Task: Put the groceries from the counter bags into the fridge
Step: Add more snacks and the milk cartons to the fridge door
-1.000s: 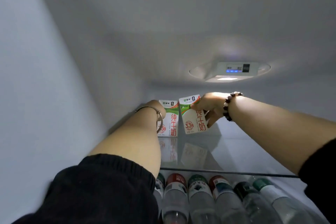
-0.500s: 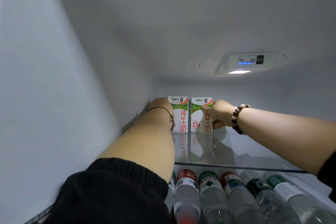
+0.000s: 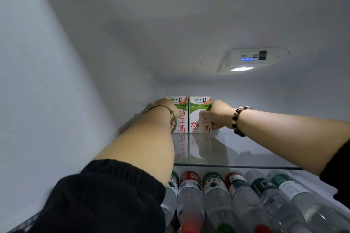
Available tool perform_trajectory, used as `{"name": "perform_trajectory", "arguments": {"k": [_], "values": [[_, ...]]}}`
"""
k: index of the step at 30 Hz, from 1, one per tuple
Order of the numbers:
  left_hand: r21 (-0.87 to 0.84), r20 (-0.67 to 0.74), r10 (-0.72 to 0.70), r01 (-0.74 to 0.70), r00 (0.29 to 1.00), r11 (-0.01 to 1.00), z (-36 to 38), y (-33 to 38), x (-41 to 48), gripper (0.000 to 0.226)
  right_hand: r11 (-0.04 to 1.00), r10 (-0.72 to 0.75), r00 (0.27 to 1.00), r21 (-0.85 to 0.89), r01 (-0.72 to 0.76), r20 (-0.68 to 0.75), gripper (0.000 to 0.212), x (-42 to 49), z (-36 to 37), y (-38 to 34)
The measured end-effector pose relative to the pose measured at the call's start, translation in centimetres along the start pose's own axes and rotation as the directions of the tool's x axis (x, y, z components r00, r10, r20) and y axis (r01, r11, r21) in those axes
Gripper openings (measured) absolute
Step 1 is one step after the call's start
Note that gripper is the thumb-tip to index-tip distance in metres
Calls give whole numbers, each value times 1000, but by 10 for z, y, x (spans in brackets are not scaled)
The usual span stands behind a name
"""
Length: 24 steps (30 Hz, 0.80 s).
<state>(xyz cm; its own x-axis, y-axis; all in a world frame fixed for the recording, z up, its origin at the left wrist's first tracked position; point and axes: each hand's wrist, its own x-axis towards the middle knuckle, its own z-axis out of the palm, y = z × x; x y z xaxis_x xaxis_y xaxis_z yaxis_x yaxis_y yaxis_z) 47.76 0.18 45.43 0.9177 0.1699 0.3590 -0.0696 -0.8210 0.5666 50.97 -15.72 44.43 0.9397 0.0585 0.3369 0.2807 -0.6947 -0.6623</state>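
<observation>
1. Looking into a white fridge [image 3: 56,81] from the front, with a lit control panel [image 3: 248,58] on its ceiling.
2. Two bare forearms reach in over a glass shelf [image 3: 255,149], with black sleeves pushed up.
3. Below the shelf, a row of water bottles [image 3: 214,191] lies side by side, caps toward the viewer.
4. Two milk cartons stand upright at the back of the shelf, touching each other.
5. The left carton [image 3: 180,119] is partly hidden behind the left hand [image 3: 163,105], which lies against its left side; whether it grips cannot be told.
6. The right carton [image 3: 197,117] is held by the right hand [image 3: 217,114], fingers curled over its right edge.
7. A thin bangle [image 3: 161,107] circles the left wrist; a bead bracelet [image 3: 237,119] circles the right.
</observation>
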Motion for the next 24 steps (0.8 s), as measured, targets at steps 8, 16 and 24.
{"name": "perform_trajectory", "arguments": {"k": [8,16,24], "values": [[46,-139,2,5,990,999,-4,6,-7,11,955,20,1000,-297,-15,13,28,-6,-14,-6],[-281,175,-44,92,984,955,13,0,11,28,916,11,964,-390,97,265,26,-23,-23,-7],[195,304,107,-172,947,966,13,5,-4,36,674,20,931,-693,256,364,47,-24,-6,-15]]}}
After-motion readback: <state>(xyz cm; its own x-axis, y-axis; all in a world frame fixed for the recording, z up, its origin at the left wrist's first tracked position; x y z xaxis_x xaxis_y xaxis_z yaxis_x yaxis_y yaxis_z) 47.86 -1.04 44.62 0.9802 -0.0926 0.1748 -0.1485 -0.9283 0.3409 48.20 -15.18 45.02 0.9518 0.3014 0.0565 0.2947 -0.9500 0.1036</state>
